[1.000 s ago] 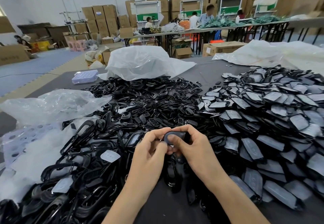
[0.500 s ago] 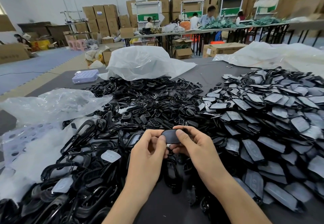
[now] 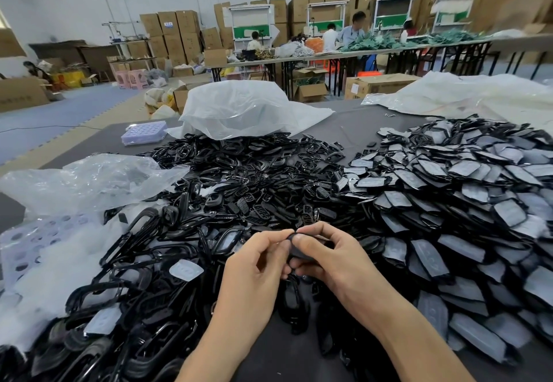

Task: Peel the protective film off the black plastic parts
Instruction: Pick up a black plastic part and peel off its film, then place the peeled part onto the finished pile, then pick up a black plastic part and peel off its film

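One small black plastic part (image 3: 300,251) is held between both hands above the table's near middle. My left hand (image 3: 257,265) pinches its left edge with thumb and forefinger. My right hand (image 3: 327,254) curls round it from the right, fingertips at its top edge. Most of the part is hidden by my fingers. To the right lies a big heap of film-covered black parts (image 3: 449,202). A heap of bare black frames and parts (image 3: 209,202) fills the middle and left.
Loose peeled film pieces (image 3: 186,270) lie on the left heap. Clear plastic bags (image 3: 89,181) and a white bag (image 3: 245,109) sit at the left and back, with a small lilac box (image 3: 143,136). Other people work at far tables (image 3: 359,52) among cardboard boxes.
The part has turned from face-up to edge-on between my fingers, and my fingertips have closed together over its top edge. Both hands stay in the same place.
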Available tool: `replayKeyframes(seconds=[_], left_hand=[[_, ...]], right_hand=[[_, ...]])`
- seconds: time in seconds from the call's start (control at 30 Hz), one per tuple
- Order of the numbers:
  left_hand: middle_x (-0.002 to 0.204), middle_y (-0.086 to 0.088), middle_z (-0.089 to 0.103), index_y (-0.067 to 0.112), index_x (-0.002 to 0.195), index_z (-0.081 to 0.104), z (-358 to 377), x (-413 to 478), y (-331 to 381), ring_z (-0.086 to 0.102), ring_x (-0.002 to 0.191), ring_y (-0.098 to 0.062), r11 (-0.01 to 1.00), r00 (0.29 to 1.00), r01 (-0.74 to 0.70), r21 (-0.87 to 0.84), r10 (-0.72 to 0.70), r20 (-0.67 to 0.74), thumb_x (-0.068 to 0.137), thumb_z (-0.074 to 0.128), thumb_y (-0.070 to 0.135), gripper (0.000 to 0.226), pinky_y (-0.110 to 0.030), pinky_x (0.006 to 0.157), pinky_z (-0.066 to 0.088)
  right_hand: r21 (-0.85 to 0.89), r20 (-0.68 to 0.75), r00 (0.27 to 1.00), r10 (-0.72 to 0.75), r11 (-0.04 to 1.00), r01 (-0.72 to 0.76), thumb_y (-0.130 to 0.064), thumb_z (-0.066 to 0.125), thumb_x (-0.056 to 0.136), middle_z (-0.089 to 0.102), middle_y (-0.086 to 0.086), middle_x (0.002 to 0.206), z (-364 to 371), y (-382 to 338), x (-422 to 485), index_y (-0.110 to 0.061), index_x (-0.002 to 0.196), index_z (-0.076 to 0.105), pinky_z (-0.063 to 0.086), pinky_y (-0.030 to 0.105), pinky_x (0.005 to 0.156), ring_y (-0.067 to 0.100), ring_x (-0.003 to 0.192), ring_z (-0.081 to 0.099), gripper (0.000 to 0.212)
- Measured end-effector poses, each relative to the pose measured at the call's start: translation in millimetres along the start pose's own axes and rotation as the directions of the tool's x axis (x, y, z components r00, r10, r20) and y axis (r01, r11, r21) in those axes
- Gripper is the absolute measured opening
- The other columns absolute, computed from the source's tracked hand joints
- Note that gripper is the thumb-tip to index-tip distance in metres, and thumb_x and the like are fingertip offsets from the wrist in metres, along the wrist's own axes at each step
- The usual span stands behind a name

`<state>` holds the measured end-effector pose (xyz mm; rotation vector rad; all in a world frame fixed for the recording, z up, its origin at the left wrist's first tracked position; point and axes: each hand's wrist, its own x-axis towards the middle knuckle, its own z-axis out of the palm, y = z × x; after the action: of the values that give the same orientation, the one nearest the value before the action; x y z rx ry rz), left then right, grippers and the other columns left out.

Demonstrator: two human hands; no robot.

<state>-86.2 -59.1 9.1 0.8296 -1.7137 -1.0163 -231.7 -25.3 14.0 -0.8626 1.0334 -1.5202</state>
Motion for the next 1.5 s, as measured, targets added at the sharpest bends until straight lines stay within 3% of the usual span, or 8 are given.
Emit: replayKeyframes(seconds=[0.27,0.6,0.8,0.93,1.07,1.17,1.37,1.5], left_hand=[[0.102,0.02,0.064,0.035,0.124,0.061,-4.1,-5.8,2.2,0.066,0.093,-0.005,0.908,0.966,-0.255,0.333,0.252,0.052,0.103,0.048,0.023,0.027,-0.012,0.078,0.048],[0.087,0.016,0.056,0.044,0.128,0.053,10.1,-18.8,9.2,0.043,0.059,0.004,0.728,0.876,-0.461,0.508,0.282,0.391,0.095,0.045,0.024,0.039,-0.011,0.055,0.036],[0.08,0.024,0.059,0.046,0.117,0.061,4.0,-15.3,6.0,0.052,0.057,-0.005,0.872,0.942,-0.335,0.357,0.302,0.147,0.097,0.046,0.027,0.032,-0.011,0.055,0.037],[0.07,0.002,0.062,0.05,0.107,0.06,3.4,-9.6,2.9,0.054,0.056,-0.018,0.981,0.993,-0.072,0.182,0.088,-0.081,0.096,0.046,0.043,0.019,-0.032,0.049,0.046],[0.077,0.009,0.07,0.04,0.1,0.067,3.8,-3.5,5.1,0.066,0.069,-0.01,0.996,0.995,0.082,0.02,-0.081,-0.06,0.097,0.059,0.028,0.014,-0.024,0.061,0.054],[0.069,0.005,0.07,0.026,0.093,0.069,1.4,-0.6,4.1,0.064,0.062,-0.007,0.994,0.991,0.107,0.024,-0.105,-0.088,0.097,0.062,0.017,0.012,-0.024,0.061,0.054],[0.066,0.003,0.069,0.024,0.101,0.071,-8.1,4.6,3.2,0.06,0.057,-0.004,0.992,0.978,0.122,-0.011,-0.122,-0.167,0.098,0.06,0.017,0.014,-0.014,0.056,0.047],[0.094,0.019,0.066,0.038,0.12,0.058,-6.3,-1.4,2.4,0.062,0.084,-0.001,0.967,0.994,0.017,0.256,0.011,-0.11,0.094,0.047,0.048,0.031,-0.008,0.073,0.043]], right_hand=[[-0.142,-0.062,0.993,-0.097,0.986,0.088,-0.005,0.065,0.092,0.07,0.008,0.07,4.5,-6.9,-4.5,-0.013,0.077,0.055,0.051,0.021,0.056,0.016,0.061,0.066,0.019],[-0.026,-0.217,0.973,-0.083,0.996,0.08,-0.007,0.066,0.087,0.065,0.004,0.065,-3.4,-8.8,-0.4,-0.022,0.064,0.052,0.052,0.022,0.055,0.017,0.061,0.067,0.031],[-0.03,-0.195,0.976,-0.099,0.995,0.095,-0.009,0.068,0.086,0.063,0.005,0.066,-4.9,-6.0,2.6,-0.027,0.06,0.052,0.05,0.024,0.059,0.013,0.06,0.061,0.035],[-0.017,-0.158,0.983,-0.09,0.996,0.088,-0.01,0.07,0.087,0.069,0.008,0.076,-2.0,-5.1,0.5,-0.02,0.07,0.055,0.054,0.022,0.059,0.019,0.069,0.072,0.025],[-0.052,-0.053,0.995,-0.083,0.995,0.08,-0.015,0.072,0.091,0.073,0.012,0.079,6.2,-1.0,-1.6,-0.021,0.072,0.065,0.054,0.023,0.058,0.019,0.067,0.07,0.021],[-0.161,0.002,0.989,-0.151,0.976,0.149,-0.019,0.07,0.09,0.073,0.007,0.076,10.5,0.5,-5.7,-0.022,0.084,0.072,0.055,0.022,0.059,0.017,0.064,0.069,0.007],[-0.406,0.088,0.987,-0.133,0.9,0.157,-0.009,0.054,0.103,0.075,0.006,0.078,6.4,4.3,-18.0,-0.033,0.117,0.064,0.053,0.024,0.057,0.015,0.06,0.067,0.029],[-0.334,-0.13,0.956,-0.263,0.92,0.207,-0.011,0.055,0.103,0.077,0.009,0.081,-12.0,-21.1,-10.5,-0.032,0.115,0.064,0.054,0.022,0.058,0.014,0.063,0.069,0.027]])
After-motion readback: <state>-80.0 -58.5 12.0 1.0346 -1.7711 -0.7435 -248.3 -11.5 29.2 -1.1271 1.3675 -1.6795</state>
